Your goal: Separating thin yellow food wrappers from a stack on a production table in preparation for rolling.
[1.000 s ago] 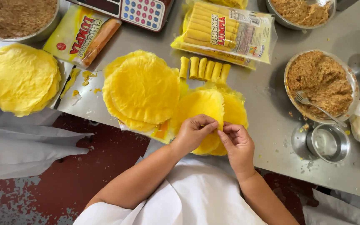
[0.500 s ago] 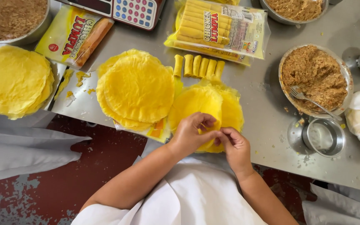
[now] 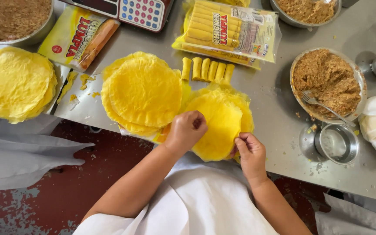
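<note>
A thin round yellow wrapper (image 3: 217, 124) lies on a small pile of the same wrappers at the near edge of a steel table (image 3: 262, 91). My left hand (image 3: 188, 130) pinches its left edge. My right hand (image 3: 250, 152) pinches its lower right edge. The sheet is spread between them. To the left is a bigger stack of yellow wrappers (image 3: 142, 91). Several finished yellow rolls (image 3: 207, 69) lie in a row just behind the wrapper.
A bowl of brown filling (image 3: 327, 82) with a fork stands at right, a small steel cup (image 3: 337, 143) in front of it. Packs of rolls (image 3: 233, 30), a flat pack (image 3: 77, 39), a keypad scale (image 3: 142, 13), another wrapper stack (image 3: 16, 82) and more filling bowls (image 3: 9, 19) surround them.
My hands were close together at the wrapper's near edge; they have drawn apart, left hand to the left side and right hand to the lower right, spreading the sheet.
</note>
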